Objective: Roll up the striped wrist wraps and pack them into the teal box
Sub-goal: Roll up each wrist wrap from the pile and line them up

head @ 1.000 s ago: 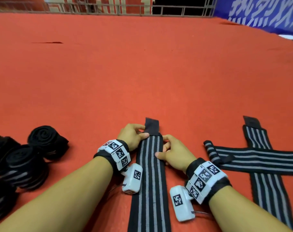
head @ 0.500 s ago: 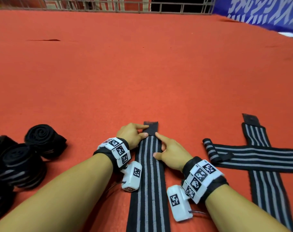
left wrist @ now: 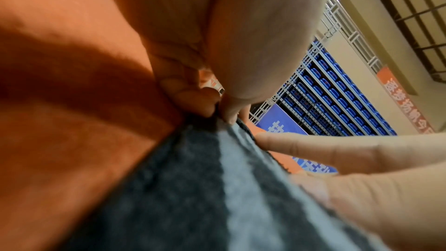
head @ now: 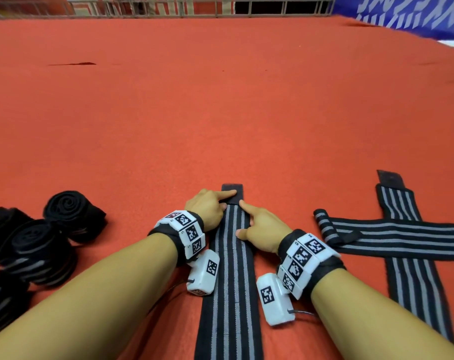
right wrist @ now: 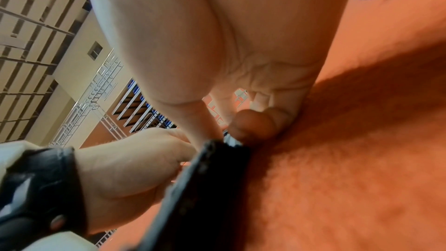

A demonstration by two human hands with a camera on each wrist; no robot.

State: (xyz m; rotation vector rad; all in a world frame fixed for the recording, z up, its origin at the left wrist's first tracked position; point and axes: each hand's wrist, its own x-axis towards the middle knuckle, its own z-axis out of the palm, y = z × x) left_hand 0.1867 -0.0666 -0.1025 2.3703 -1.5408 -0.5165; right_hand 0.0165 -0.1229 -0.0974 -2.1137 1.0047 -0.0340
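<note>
Right now, nearest you, the striped wrap (head: 229, 281) lies flat on the orange mat (head: 220, 113), running straight away from you between your forearms. It looks like soft, light woven elastic: it should bend easily, and I'd expect it to spring loose unless the first turn is kept tight. Your left hand (head: 206, 210) sits at its left edge with the forefinger laid out straight on the plain black tab (head: 229, 189) at the far end; the other fingers are curled against the mat, grasping nothing that I can make out. Your right hand (head: 262, 229) rests on the right edge, forefinger pointing onto the stripes just short of the tab, thumb pressed on the cloth nearer you. Take hold at that tab: it looks stiffer and should make a firm core. To your left lie finished rolls (head: 74, 216); to your right, two more wraps (head: 402, 235) are crossed, still flat. No box shows in any view.
</note>
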